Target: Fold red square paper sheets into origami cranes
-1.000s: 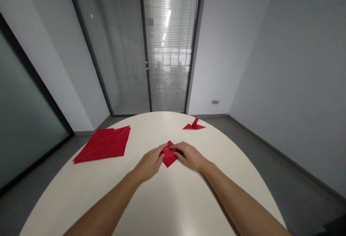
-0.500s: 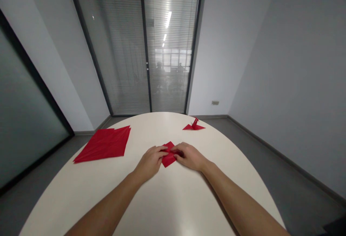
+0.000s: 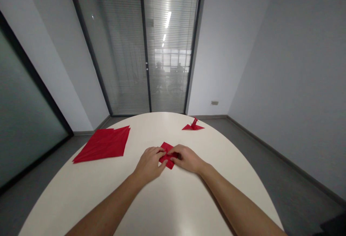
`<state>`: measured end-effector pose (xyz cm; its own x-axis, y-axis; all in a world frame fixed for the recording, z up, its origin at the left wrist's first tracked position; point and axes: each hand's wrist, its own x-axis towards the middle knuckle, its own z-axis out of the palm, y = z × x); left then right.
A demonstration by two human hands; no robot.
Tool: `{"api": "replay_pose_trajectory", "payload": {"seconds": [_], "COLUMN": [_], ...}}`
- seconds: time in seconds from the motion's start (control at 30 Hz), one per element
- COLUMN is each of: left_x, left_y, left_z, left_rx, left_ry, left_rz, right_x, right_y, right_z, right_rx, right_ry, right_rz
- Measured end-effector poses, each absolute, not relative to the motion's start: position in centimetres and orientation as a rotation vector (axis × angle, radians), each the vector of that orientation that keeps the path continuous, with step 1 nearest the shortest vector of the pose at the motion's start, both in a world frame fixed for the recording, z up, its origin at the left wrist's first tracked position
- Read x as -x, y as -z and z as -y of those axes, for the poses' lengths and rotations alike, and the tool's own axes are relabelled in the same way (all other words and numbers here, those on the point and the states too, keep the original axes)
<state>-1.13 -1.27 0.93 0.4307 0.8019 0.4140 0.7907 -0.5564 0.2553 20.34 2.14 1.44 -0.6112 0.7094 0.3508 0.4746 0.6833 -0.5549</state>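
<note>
A small folded piece of red paper (image 3: 166,147) lies on the white round table (image 3: 173,200) just ahead of me. My left hand (image 3: 149,162) presses on its left side with curled fingers. My right hand (image 3: 186,157) pinches its right side, fingertips meeting the left hand's over the paper. Most of the paper is hidden under the fingers; only its far corner and a bit of its near edge show.
A stack of red paper sheets (image 3: 104,143) lies at the table's left. A finished red paper crane (image 3: 193,125) stands at the far right of the table. Beyond the table are glass doors with blinds (image 3: 143,48) and grey floor.
Both hands have slid slightly toward me and closed tighter over the red paper. Less of the paper shows now than a second ago.
</note>
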Motion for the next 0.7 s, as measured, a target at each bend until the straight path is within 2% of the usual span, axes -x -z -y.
{"api": "replay_pose_trajectory", "payload": {"seconds": [0.3, 0.7], "left_x": [0.91, 0.80], "left_y": [-0.59, -0.53], "left_z": [1.14, 1.23], "left_rx": [-2.560, -2.534], "left_ry": [-0.846, -0.792], "left_rz": [-1.502, -1.477], "right_x": [-20.37, -20.64], "right_y": [-1.12, -1.75], "right_z": [-2.65, -2.31], "right_rx": [0.831, 0.801], "right_ry": [-0.429, -0.486], "right_rz": [2.416, 2.473]}}
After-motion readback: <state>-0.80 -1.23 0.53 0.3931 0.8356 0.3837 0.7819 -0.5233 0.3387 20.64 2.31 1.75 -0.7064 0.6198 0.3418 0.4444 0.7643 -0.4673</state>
